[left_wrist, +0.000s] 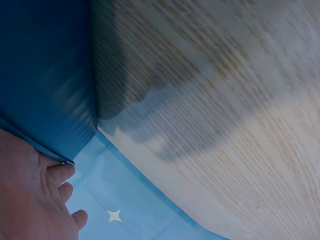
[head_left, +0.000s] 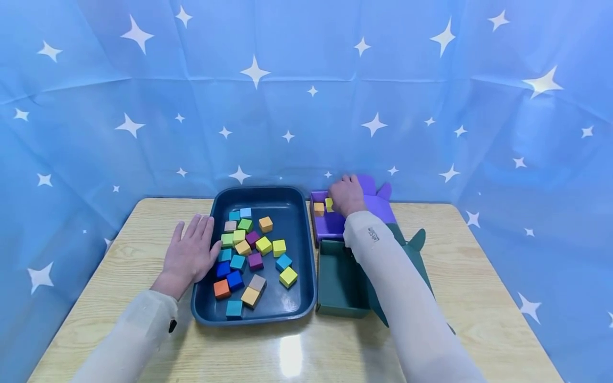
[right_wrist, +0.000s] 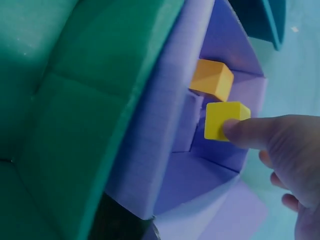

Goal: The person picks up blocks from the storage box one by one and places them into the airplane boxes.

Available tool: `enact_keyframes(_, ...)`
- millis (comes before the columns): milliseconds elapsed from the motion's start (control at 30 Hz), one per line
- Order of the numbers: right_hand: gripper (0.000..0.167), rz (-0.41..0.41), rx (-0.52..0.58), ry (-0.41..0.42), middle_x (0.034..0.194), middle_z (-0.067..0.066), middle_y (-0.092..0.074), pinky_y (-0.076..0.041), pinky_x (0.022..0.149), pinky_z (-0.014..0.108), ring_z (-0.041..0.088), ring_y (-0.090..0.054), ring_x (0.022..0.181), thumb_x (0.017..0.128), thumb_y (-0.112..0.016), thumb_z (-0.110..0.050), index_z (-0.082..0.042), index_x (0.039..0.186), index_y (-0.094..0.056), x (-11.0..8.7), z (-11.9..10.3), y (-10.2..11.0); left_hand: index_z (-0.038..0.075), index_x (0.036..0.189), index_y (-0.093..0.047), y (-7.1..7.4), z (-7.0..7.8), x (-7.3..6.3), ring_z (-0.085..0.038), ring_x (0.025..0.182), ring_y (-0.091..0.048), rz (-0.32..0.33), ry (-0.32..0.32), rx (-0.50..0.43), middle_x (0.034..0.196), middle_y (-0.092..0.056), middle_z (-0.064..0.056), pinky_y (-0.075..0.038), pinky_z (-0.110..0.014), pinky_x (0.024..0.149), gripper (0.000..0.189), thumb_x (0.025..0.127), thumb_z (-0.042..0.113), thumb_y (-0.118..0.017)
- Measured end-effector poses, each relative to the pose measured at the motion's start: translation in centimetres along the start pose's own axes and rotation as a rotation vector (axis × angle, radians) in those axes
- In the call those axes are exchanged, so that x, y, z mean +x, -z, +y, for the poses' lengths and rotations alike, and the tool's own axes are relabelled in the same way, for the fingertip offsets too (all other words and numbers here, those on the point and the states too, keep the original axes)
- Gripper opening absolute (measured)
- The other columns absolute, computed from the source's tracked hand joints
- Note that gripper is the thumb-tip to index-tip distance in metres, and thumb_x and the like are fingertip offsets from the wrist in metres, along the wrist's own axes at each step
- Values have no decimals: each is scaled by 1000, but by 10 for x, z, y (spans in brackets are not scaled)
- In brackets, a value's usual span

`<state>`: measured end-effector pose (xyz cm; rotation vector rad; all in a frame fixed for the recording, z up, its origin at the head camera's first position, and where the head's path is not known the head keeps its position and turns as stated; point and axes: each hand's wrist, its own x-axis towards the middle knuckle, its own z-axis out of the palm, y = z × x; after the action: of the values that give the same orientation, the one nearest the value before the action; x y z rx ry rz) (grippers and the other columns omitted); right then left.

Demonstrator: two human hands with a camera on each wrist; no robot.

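My right hand reaches into the purple box at the back and pinches a yellow cube, its thumb against one face. Close beside that cube, an orange cube sits in the same box. My left hand lies with straight fingers along the left rim of the dark blue tray, palm down. In the tray are several cubes in many colours, among them a yellow cube, an orange-red cube and a purple cube.
A dark green box with its lid folded out to the right stands in front of the purple one, right of the tray. My right forearm crosses over its lid. Behind the wooden table hangs a blue curtain with white stars.
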<state>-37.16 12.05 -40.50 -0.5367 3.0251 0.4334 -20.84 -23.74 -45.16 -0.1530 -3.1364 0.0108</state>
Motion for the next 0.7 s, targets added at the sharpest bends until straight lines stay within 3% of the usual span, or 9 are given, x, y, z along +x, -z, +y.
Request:
enact_keyframes(267,16,-18,9,-17,102,2,-70,-32,108,46,27,-51,113,87,-70,-31,-19,77,-68,9,-1,-13,2,155,-14,-2,-2,0,-41,150,-11,-1,2,-7,162,-19,-20,-5,-61,122,75,100,47,-40)
enact_keyframes(500,15,-24,10,-15,106,3,-69,-33,104,45,27,-51,110,87,-70,-34,-19,90,-71,9,-3,-22,3,156,-16,-2,0,-1,-40,151,-12,12,4,-17,162,-20,-19,-3,-60,122,74,101,45,-40)
enact_keyframes(700,13,-38,17,-11,107,4,-69,-34,99,45,26,-51,106,89,-67,-31,-19,90,-71,9,-5,-24,3,156,-16,-3,-1,1,-40,151,-13,10,11,-17,162,-20,-19,-4,-60,122,74,100,46,-39)
